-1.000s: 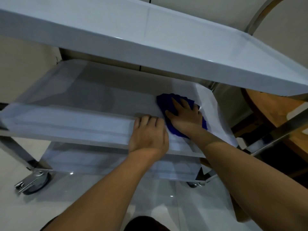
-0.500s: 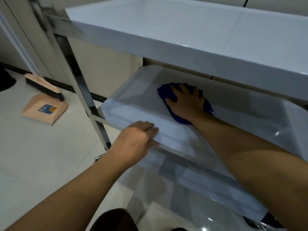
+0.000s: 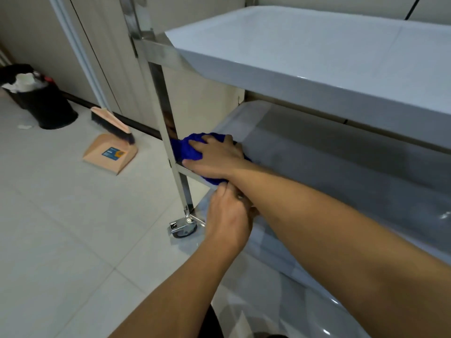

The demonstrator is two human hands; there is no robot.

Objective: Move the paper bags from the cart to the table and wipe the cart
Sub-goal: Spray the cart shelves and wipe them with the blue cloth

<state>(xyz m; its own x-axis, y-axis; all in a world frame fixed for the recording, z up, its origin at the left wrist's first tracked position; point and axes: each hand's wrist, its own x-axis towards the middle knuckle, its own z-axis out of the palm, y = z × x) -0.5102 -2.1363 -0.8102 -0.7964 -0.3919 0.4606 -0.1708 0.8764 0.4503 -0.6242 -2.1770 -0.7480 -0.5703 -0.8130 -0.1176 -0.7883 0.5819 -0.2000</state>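
The blue cloth [image 3: 189, 148] lies at the left end of the cart's middle shelf [image 3: 329, 154], against the steel upright [image 3: 168, 132]. The right hand [image 3: 216, 158] presses it flat with fingers spread, likely to scrub that corner. The left hand [image 3: 228, 219], fingers curled on the shelf's near rim, seems to steady the cart [image 3: 305, 52]. No paper bags show. A dustpan [image 3: 109, 154] and bin [image 3: 46, 103] stand far left on the floor.

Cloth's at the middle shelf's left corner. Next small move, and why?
Probably sweep the blue cloth rightward along the middle shelf. The right hand presses it against the corner post, so leftward travel is blocked, while the left hand holds the shelf's front edge.
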